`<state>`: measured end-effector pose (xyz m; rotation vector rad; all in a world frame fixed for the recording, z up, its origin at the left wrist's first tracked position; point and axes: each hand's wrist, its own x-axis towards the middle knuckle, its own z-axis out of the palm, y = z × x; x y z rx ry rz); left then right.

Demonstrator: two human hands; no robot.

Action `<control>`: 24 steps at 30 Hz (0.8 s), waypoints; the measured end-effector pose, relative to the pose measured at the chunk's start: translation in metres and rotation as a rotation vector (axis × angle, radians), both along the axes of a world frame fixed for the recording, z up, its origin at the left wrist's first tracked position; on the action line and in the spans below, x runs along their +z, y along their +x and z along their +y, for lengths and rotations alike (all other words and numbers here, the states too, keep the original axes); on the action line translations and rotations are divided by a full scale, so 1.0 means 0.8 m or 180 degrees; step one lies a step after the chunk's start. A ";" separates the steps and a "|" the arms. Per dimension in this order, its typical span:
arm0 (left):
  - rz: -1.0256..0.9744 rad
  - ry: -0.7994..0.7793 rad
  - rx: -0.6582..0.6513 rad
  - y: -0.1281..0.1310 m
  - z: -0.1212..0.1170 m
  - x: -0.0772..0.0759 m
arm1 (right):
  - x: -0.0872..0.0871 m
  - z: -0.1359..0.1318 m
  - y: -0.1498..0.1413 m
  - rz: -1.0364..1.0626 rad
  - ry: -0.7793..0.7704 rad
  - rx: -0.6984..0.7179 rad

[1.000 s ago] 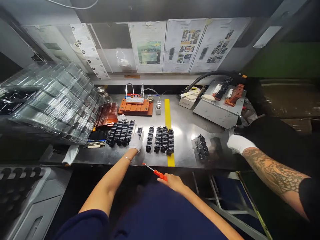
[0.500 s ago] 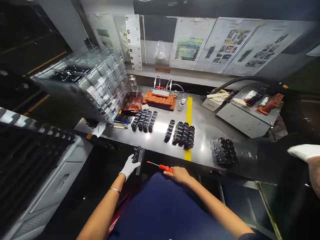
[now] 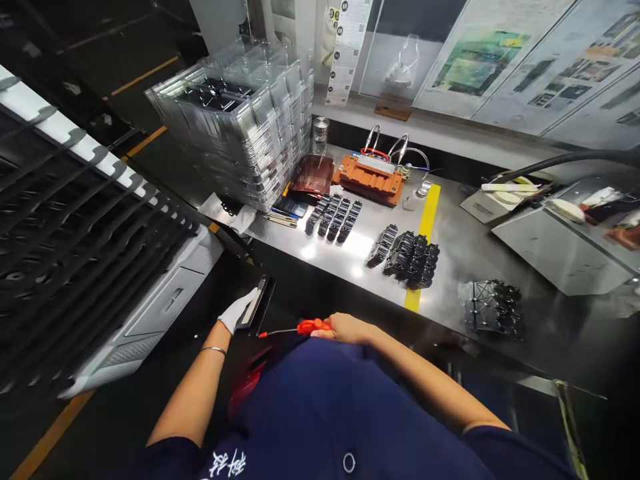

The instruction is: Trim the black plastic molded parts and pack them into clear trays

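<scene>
My left hand (image 3: 240,310), in a white glove, is closed around a long, narrow black part (image 3: 261,303), held tilted in front of the bench's near edge. The fingers are partly hidden behind the part. Bare, my right hand (image 3: 347,329) grips the red handle of a thin-shafted tool (image 3: 309,327) with a red tip. That tip points left, just below the black part; I cannot tell whether they touch. On the bench (image 3: 320,257) lie several similar black parts (image 3: 340,217) in a row, and a second group of black parts (image 3: 413,260) across the yellow strip.
Clear plastic trays (image 3: 260,133) are stacked high at the bench's left end. An orange fixture (image 3: 373,177) with hoses sits at the back. More black parts (image 3: 493,307) lie to the right, near a grey metal box (image 3: 565,250). A ribbed grey crate (image 3: 160,300) stands at left.
The view has swung left. My left hand has turned the black part so its long flat side faces me differently. The red tool has dropped and moved left, with its tip nearer my left hand.
</scene>
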<state>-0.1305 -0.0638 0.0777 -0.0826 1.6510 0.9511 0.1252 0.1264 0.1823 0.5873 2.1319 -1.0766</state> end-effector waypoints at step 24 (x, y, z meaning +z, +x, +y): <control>0.1621 -0.0054 0.0524 -0.015 0.036 -0.008 | 0.011 -0.037 -0.031 -0.0118 0.0806 0.0021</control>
